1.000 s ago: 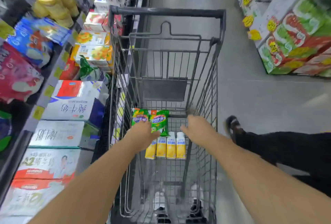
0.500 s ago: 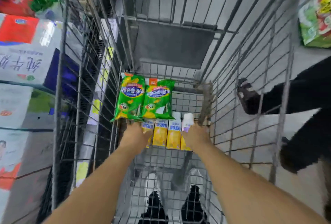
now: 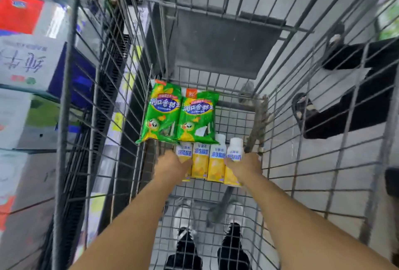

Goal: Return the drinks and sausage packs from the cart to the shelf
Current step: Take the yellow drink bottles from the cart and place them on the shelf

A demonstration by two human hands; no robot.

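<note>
Two green sausage packs (image 3: 178,114) lie side by side on the floor of the wire cart (image 3: 302,161). Just nearer to me is a row of several yellow drink bottles (image 3: 208,164) with white caps. My left hand (image 3: 172,165) reaches down onto the leftmost bottle, fingers wrapped at its side. At the other end of the row, my right hand (image 3: 244,165) grips the rightmost bottle (image 3: 234,153), whose white cap sticks up above my fingers. Both forearms reach deep into the cart.
Shelves with stacked milk cartons (image 3: 28,62) stand close on the left of the cart. Another person's leg in black and a sandalled foot (image 3: 302,105) are on the right, beyond the cart wall. My own shoes (image 3: 207,246) show through the cart floor.
The camera has come closer over the cart. Both hands have settled onto the outer bottles of the row, and the rightmost bottle has tilted up slightly.
</note>
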